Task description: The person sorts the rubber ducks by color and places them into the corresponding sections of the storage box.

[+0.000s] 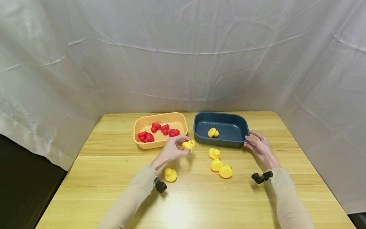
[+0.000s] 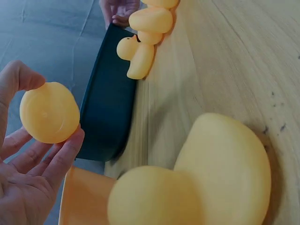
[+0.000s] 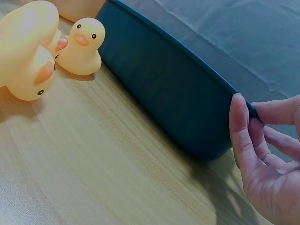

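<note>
Yellow duck pinched above the table, blue tub steadied

Left hand (image 1: 171, 150) pinches a small yellow rubber duck (image 1: 188, 145) between thumb and fingertips, lifted off the wooden table (image 1: 114, 178), between the orange plastic tub (image 1: 160, 129) of red ducks (image 1: 155, 132) and the dark blue plastic tub (image 1: 220, 128). Duck sits at the fingertips, clear of the palm. Right hand (image 1: 260, 148) holds the blue tub's near right corner, thumb on the outer wall, fingers at the rim. One yellow duck lies inside it. Four more yellow ducks (image 1: 219, 164) stand on the table.
</note>
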The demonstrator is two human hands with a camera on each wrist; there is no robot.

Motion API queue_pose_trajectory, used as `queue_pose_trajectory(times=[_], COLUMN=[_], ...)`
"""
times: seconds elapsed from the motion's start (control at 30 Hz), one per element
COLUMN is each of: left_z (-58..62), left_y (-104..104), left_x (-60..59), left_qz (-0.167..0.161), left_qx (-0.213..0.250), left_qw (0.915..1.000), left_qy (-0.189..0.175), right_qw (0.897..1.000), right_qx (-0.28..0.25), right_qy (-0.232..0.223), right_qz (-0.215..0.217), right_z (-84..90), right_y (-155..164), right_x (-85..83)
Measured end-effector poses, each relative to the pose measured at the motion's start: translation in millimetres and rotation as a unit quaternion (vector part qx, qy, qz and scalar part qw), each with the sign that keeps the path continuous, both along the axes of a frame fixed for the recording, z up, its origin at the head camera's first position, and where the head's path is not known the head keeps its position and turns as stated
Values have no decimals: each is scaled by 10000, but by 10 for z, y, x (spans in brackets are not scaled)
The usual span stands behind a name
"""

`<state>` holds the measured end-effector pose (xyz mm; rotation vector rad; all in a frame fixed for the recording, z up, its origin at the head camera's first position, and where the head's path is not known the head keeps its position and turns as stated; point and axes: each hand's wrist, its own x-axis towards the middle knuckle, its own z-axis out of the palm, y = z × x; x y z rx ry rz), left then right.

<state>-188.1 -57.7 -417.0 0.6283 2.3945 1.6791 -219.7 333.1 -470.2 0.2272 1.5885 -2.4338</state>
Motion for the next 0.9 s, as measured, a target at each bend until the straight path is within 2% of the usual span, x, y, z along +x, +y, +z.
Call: queue_pose_trajectory(times=[0.07, 0.2, 0.3, 0.37, 0.43, 0.67, 0.8, 0.9], left_z=[7, -113, -197, -193, -145, 162, 223, 208], left_y=[3, 19, 37, 50, 66, 128, 177, 220], left_x=[-8, -109, -196, -231, -243, -198, -218, -284], left_qz=[86, 263, 289, 253, 182, 97, 264, 363], left_qx=[22, -44, -80, -2, 90, 86, 50, 117], left_qw=[10000, 9996, 9994, 9996, 9997, 9999, 9995, 9989], left_qy=[43, 98, 161, 153, 157, 52, 135, 256], right_qw=[10000, 10000, 10000, 10000, 10000, 10000, 10000, 10000], right_qx=[-6, 32, 55, 68, 64, 2, -37, -24], right_qy=[1, 6, 25, 36, 32, 76, 68, 54], right_qz=[6, 2, 3, 5, 11, 27, 26, 36], right_z=[1, 1, -3, -7, -10, -15, -18, -23], right_y=[-1, -2, 2, 3, 5, 11, 12, 14], right_x=[1, 3, 1, 0, 1, 1, -3, -6])
